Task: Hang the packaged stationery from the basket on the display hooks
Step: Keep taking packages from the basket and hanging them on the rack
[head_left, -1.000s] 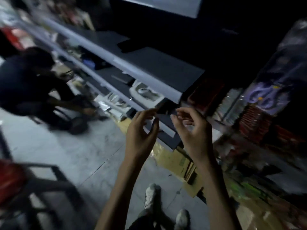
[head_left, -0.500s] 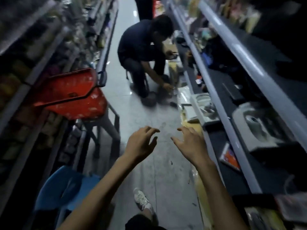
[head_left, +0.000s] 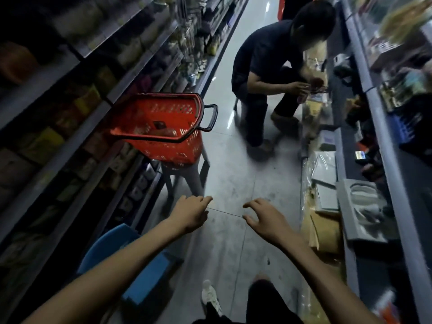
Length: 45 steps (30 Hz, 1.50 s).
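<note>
Left hand (head_left: 190,215): empty, fingers loosely curled.
Right hand (head_left: 266,220): empty, fingers spread.
Basket (head_left: 170,149): ahead of the left hand, well apart, on a stool (head_left: 184,178).
Packets (head_left: 163,130): inside the basket; probably light, thin and slippery; best pinched at the top edge.

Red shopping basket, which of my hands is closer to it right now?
Left. The left hand hovers just short of the red shopping basket, on its near side. The right hand is farther off to the right, over the aisle floor. Neither touches it.

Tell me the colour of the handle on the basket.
The handle is black, the basket red; seen in the head view.
</note>
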Each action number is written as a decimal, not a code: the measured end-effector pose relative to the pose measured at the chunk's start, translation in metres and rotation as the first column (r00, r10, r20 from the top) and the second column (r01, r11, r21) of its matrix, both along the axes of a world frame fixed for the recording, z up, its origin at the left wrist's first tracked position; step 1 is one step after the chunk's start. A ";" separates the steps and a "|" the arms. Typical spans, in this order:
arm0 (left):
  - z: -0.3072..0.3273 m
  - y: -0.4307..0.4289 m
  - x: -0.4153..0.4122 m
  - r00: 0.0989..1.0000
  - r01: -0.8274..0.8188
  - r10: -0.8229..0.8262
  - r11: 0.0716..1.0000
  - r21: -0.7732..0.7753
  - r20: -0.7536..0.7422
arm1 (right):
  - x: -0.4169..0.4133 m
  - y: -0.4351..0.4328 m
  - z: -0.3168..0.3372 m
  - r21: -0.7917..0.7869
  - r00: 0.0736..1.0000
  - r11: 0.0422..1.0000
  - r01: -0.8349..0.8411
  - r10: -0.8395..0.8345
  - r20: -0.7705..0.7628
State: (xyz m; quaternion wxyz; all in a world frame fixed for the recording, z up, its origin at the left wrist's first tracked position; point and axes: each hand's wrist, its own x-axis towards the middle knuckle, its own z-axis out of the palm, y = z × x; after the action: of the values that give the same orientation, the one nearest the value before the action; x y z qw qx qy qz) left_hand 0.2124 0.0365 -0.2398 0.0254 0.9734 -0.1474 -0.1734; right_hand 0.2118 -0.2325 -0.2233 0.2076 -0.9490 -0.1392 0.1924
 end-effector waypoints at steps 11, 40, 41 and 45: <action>-0.032 0.058 0.256 0.898 -0.437 0.421 0.886 0.155 0.126 | 0.183 -0.005 -0.054 0.030 0.983 0.991 -0.130 0.133 -0.128; -0.101 0.168 0.307 0.838 -0.544 0.546 0.834 -0.091 -0.006 | 0.486 0.263 -0.096 -0.326 0.508 0.578 -0.748 0.815 0.280; -0.107 0.185 0.309 0.857 -0.514 0.515 0.854 -0.084 -0.009 | 0.489 0.268 -0.096 -0.350 0.527 0.567 -0.746 0.823 0.211; -0.114 0.250 0.329 0.894 -0.437 0.429 0.899 -0.032 -0.130 | 0.510 0.299 -0.095 -0.380 0.555 0.504 -0.776 0.831 -0.031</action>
State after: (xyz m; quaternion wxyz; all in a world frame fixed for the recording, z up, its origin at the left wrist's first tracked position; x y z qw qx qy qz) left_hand 0.5416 0.2869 -0.3542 0.1016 0.9684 0.0697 -0.2170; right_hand 0.7221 0.0662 -0.3187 -0.0900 -0.8067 -0.5436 0.2135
